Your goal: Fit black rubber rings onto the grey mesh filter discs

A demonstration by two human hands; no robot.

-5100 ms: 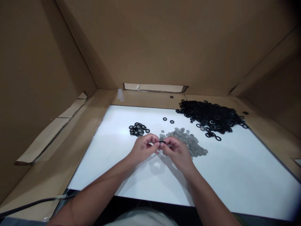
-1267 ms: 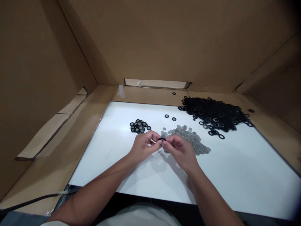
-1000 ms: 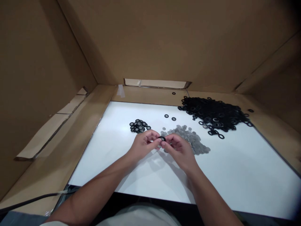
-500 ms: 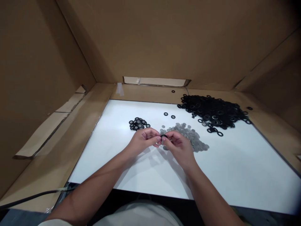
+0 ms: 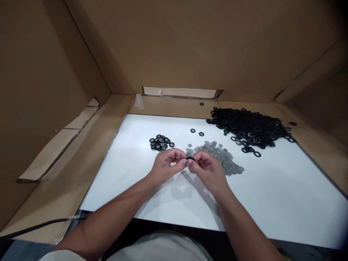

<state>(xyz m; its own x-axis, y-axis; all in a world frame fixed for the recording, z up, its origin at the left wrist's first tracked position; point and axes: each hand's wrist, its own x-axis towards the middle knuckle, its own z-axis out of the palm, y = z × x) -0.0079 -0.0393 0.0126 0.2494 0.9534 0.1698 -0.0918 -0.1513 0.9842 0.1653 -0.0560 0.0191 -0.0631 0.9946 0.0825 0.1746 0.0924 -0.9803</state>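
Between my fingertips is a black rubber ring point(image 5: 190, 158), held just above the white board. My left hand point(image 5: 167, 165) pinches its left side, while the thumb and forefinger of my right hand point(image 5: 209, 169) close on its right side. Whether a disc sits inside the ring, I cannot tell. Behind and beside my right hand spreads a pile of small grey mesh-like discs point(image 5: 231, 166). Beyond my left hand lies a small cluster of black rings with grey discs in them point(image 5: 160, 142). Two similar filled rings point(image 5: 201, 134) lie apart farther back.
A large heap of black rings point(image 5: 250, 125) covers the back right of the white board point(image 5: 119, 159). Cardboard walls point(image 5: 174, 47) enclose the back and sides, with cut slots. One loose ring point(image 5: 201, 104) lies near the back wall. A black cable point(image 5: 35, 228) runs at front left.
Both hands stay together on the black ring. The left fingers have shifted their pinch slightly, and more of the ring's upper edge shows. The view has moved a little.
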